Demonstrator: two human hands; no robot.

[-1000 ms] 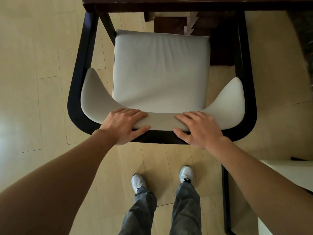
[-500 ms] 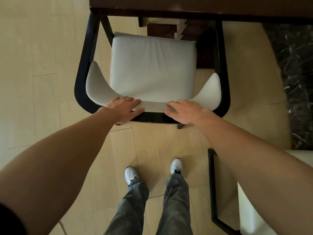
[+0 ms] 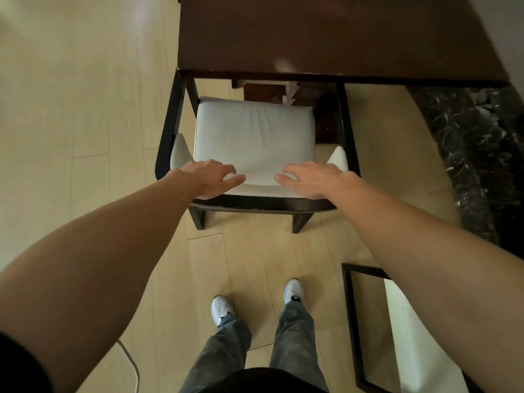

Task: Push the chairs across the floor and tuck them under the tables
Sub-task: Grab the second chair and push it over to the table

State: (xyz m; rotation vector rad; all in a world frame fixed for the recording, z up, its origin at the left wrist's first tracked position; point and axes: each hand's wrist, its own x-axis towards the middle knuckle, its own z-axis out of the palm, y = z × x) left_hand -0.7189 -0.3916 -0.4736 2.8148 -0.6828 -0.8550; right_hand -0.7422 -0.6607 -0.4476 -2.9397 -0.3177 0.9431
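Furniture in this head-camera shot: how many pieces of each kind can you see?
Dark brown wooden table: 1
Black-framed chairs with white cushions: 2, one at the table under both hands, one partly visible at lower right
Total: 3

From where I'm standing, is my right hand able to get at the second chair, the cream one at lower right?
Probably yes. The right hand rests on the white backrest of the dark-framed chair, and the cream chair with the black frame sits right under that forearm with nothing between them.
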